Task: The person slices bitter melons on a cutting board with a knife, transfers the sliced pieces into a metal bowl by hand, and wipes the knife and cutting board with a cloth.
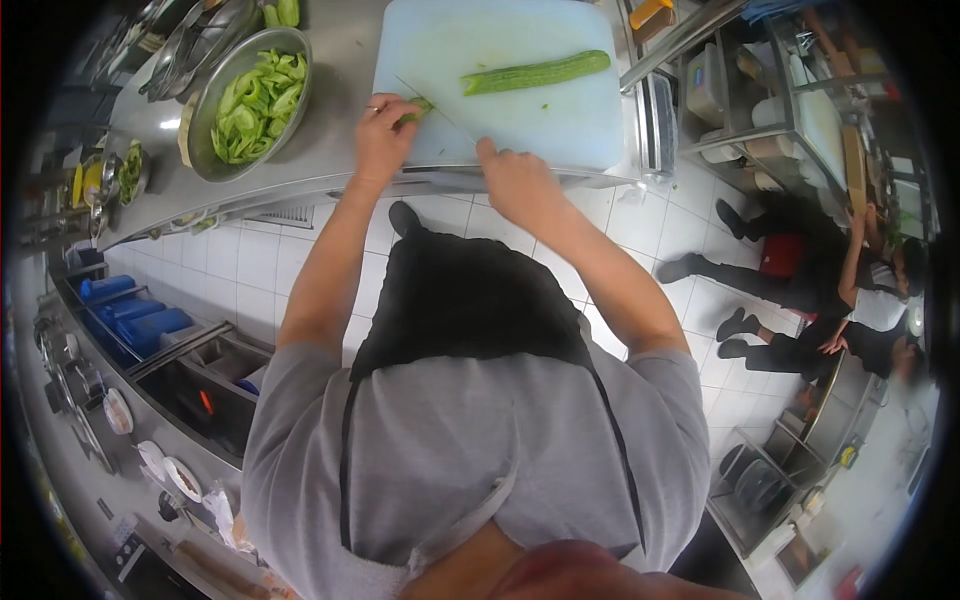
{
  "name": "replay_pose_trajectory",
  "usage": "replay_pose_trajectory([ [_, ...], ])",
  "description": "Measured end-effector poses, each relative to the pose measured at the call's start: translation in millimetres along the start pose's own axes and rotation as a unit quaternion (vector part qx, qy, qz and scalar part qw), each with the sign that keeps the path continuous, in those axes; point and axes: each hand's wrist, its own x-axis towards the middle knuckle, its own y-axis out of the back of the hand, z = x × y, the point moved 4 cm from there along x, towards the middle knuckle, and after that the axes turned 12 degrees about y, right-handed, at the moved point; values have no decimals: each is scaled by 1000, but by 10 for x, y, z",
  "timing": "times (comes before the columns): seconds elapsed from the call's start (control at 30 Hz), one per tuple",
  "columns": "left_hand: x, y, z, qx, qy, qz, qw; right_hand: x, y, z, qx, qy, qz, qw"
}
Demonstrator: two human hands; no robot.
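Pale-blue plastic forms the rectangular cutting board at twelve o'clock in the head view. On it, just past twelve, lies a long, ridged green vegetable. At eleven o'clock, the bare left hand, wearing a ring, has its fingers bunched on a small green piece. Between twelve and one, the right hand has its fingers clamped on a thin-bladed metal knife, which points toward eleven. At ten o'clock, a round steel bowl holds cut green slices.
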Motion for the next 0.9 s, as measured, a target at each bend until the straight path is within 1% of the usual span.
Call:
replay_pose_trajectory([
  [0.07,48,95,-56,-46,-4,35,998,162,-19,140,103,-22,-15,994],
  [0.17,51,237,46,-104,39,22,994,191,90,82,159,-68,-73,982],
  [0.27,104,204,236,-9,22,-3,1000,228,131,21,128,-58,-65,988],
  [0.37,110,94,160,103,-29,-26,994,342,14,116,139,-60,-86,985],
  [0.47,123,19,-61,111,14,-28,993,468,66,86,166,-59,-78,981],
  [0.5,111,25,-53,41,38,-11,998,482,48,128,186,-68,-86,976],
  [0.57,120,46,-39,-98,80,26,992,541,8,226,225,-80,-96,966],
  [0.6,127,68,-9,-201,143,18,969,538,-4,250,237,-91,-94,963],
  [0.63,126,108,92,-302,203,13,931,507,-13,265,250,-100,-94,959],
  [0.67,110,146,195,-399,260,9,879,486,-26,275,261,-108,-96,954],
  [0.77,90,301,526,-482,305,9,821,490,-69,280,251,-104,-108,956],
  [0.9,75,421,593,-512,330,10,793,462,-89,312,260,-114,-95,954],
])
